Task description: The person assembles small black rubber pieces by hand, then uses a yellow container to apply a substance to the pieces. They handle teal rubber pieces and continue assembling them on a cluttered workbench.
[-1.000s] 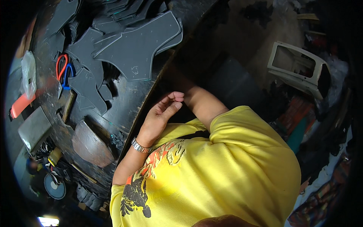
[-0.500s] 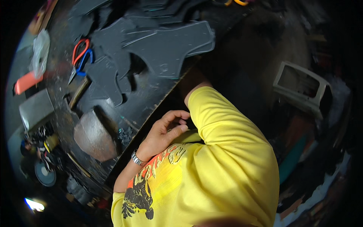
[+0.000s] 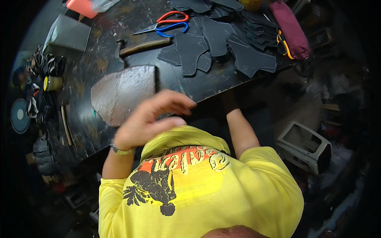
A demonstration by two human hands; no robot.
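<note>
My left hand (image 3: 156,113), a watch on its wrist, hovers by the table's front edge beside a flat brown stone slab (image 3: 123,93). Its fingers curve, with the thumb apart, and nothing shows between them. My right forearm (image 3: 243,133) reaches forward under the table edge, where darkness and the tabletop hide the fingers. Beyond the slab lie a wooden-handled hammer (image 3: 145,47) and scissors (image 3: 168,25) with one red and one blue handle. Dark grey cut sheet pieces (image 3: 190,55) lie overlapping on the table, more of them stacked behind.
At the right end of the black table (image 3: 79,115) are a maroon pouch (image 3: 291,29) and an orange-handled tool (image 3: 283,45). A grey metal box (image 3: 69,35) and a yellow-sided roll (image 3: 52,83) stand left. A pale hollow frame (image 3: 305,144) sits low at right.
The view has swung, showing more of the table's right end. My left hand has lifted and opened somewhat toward the slab. My right forearm now shows more, its hand still under the edge.
</note>
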